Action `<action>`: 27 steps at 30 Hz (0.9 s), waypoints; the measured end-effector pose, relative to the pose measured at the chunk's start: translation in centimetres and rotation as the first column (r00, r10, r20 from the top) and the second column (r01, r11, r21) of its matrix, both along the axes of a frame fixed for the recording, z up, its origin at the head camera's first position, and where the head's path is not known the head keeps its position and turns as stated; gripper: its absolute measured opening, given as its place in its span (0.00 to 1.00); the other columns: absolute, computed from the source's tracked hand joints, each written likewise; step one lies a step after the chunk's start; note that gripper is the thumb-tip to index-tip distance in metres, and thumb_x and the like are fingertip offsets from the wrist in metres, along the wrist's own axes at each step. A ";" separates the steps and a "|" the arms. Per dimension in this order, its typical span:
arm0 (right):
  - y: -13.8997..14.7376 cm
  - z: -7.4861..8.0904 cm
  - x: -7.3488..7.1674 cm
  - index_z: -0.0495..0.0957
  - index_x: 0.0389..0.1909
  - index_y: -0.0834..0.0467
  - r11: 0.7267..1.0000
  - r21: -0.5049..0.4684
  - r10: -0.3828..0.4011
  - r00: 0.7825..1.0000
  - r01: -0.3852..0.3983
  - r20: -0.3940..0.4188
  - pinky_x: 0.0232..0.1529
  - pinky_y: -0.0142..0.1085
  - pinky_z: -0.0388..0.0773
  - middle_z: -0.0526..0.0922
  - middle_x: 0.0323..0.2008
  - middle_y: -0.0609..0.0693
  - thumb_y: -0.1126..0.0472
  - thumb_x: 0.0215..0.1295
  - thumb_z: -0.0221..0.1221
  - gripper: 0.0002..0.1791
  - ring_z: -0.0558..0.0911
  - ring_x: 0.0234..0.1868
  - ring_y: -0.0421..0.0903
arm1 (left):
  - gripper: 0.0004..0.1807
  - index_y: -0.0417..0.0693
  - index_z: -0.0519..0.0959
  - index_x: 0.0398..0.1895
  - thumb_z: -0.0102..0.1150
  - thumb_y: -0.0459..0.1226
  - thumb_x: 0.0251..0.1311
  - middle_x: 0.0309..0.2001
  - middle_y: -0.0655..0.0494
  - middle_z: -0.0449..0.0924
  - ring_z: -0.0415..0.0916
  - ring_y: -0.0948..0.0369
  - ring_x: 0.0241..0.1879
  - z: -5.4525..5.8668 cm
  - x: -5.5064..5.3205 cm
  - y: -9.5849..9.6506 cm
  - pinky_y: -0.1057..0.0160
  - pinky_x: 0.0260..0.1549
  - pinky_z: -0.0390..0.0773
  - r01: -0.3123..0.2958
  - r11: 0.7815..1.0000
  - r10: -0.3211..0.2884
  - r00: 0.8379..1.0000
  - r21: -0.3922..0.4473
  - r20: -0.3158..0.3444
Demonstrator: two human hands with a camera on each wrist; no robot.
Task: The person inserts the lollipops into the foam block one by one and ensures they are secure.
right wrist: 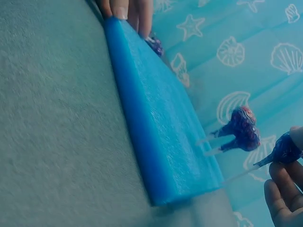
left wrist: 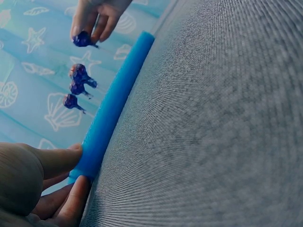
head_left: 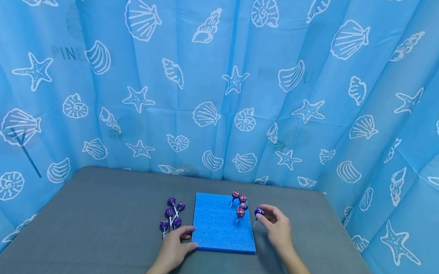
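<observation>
A blue foam board [head_left: 219, 235] with rows of small holes lies flat on the grey table. My left hand [head_left: 174, 247] holds its near left corner between thumb and fingers. Several lollipops in red and purple wrappers [head_left: 240, 212] stand upright in the board's right side, heads up. Just beyond the right edge, my right hand [head_left: 277, 227] pinches a purple-wrapped lollipop [head_left: 259, 211] by its head, white stick pointing down. In the right wrist view, the stick of this held lollipop [right wrist: 286, 149] overlaps the board's edge.
Several purple-wrapped lollipops [head_left: 169, 212] lie loose on the table left of the board, close to my left hand. A grey cloth covers the table [head_left: 114, 224]. Behind it hangs a blue curtain [head_left: 216, 87] printed with white shells and starfish.
</observation>
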State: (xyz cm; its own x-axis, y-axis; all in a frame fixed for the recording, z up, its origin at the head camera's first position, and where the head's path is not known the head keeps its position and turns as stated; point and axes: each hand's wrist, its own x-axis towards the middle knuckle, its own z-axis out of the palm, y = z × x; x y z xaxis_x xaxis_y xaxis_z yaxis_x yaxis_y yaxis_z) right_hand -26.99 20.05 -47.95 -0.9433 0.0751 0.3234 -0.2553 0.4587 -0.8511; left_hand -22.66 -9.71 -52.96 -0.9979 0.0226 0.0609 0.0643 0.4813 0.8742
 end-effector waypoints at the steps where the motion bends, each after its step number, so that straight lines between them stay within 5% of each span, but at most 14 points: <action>1: -0.2 -0.1 0.1 0.78 0.52 0.62 1.000 -0.010 0.007 1.000 -0.007 -0.004 0.47 0.28 0.77 0.82 0.47 0.56 0.64 0.66 0.62 0.15 0.81 0.48 0.51 | 0.24 0.49 0.80 0.54 0.72 0.35 0.50 0.45 0.54 0.81 0.78 0.56 0.46 0.0 0.0 0.0 0.47 0.48 0.75 0.000 1.000 0.000 1.000 0.002 0.003; 9: -1.3 -1.2 0.3 0.78 0.49 0.65 0.996 -0.075 0.045 0.997 -0.050 -0.065 0.45 0.28 0.78 0.83 0.45 0.56 0.67 0.64 0.63 0.13 0.82 0.45 0.49 | 0.24 0.49 0.80 0.54 0.72 0.35 0.50 0.45 0.55 0.81 0.78 0.56 0.46 0.0 0.0 0.0 0.47 0.48 0.75 -0.003 1.000 0.003 1.000 0.003 0.000; 27: -2.4 -1.8 0.6 0.78 0.51 0.64 0.987 -0.152 0.043 0.999 -0.046 -0.023 0.46 0.28 0.77 0.81 0.48 0.58 0.64 0.66 0.61 0.14 0.81 0.49 0.52 | 0.24 0.50 0.80 0.54 0.73 0.35 0.50 0.44 0.56 0.81 0.77 0.57 0.46 -0.1 -0.1 0.1 0.47 0.48 0.75 -0.014 1.000 0.014 1.000 -0.009 0.000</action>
